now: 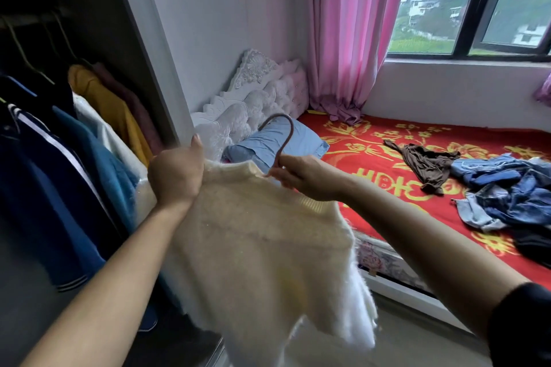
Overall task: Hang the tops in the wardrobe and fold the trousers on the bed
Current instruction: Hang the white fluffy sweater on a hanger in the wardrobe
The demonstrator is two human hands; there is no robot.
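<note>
At centre frame the cream sweater (262, 241) sits on a brown hanger (291, 129), not yet in the wardrobe (131, 24) at left, where several tops (59, 158) already hang. The left hand (176, 176) clutches the sweater's shoulder, and the right hand (304, 180) pinches the hook's base. On the bed (372, 164) at right, jeans (512, 194) and a brown garment (426, 164) lie unfolded, so the folding appears undone.

Home bedroom: bed (387, 140), wardrobe (143, 39), curtained window (465, 9).

A fuzzy cream sweater (262, 235) sits on a brown hanger (292, 131), while blue jeans (512, 197) lie crumpled on the bed (372, 188).
</note>
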